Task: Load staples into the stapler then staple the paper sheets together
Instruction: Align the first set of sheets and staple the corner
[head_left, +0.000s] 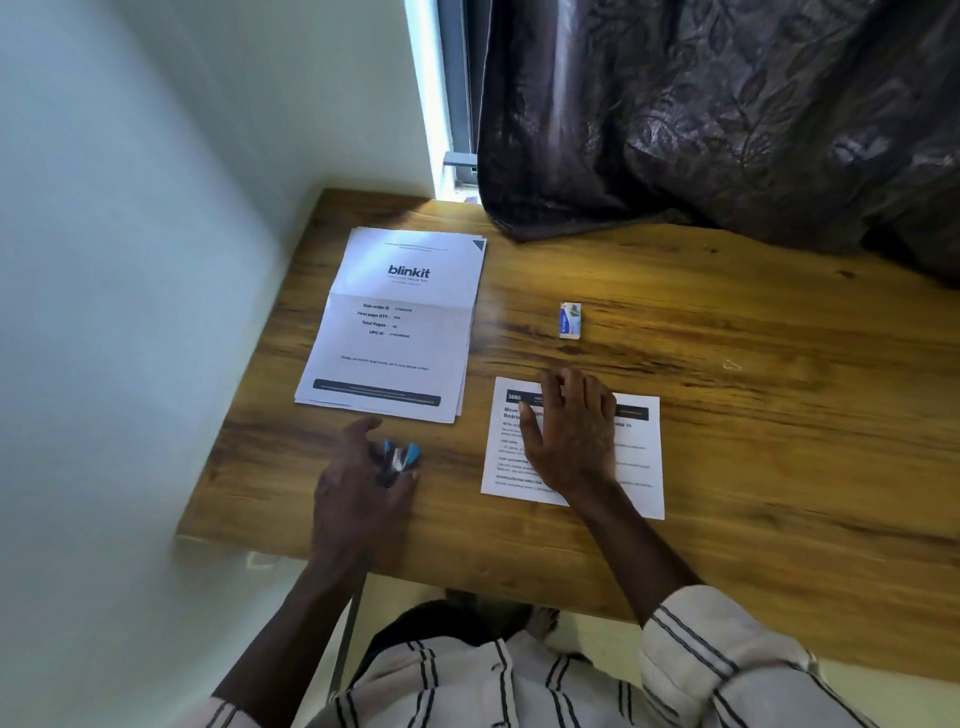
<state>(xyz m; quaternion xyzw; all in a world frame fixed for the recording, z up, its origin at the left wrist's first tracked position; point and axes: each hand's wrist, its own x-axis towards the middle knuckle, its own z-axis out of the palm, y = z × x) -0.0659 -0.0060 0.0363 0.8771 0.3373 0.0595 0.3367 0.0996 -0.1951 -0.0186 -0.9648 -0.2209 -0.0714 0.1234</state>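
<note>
Where the dark curtain (727, 114) drapes onto its far edge, the wooden bench (727, 441) carries a stack of printed sheets (395, 322) at left and a single sheet (639, 467) nearer the person. The right hand (571, 436) lies flat and open on that sheet. The left hand (358, 478) curls around the blue stapler (397, 460). A small staple box (570, 320) sits apart, farther back.

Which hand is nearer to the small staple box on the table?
Right. The right hand lies just below the staple box; the left hand is farther, down-left, at the stapler.
</note>
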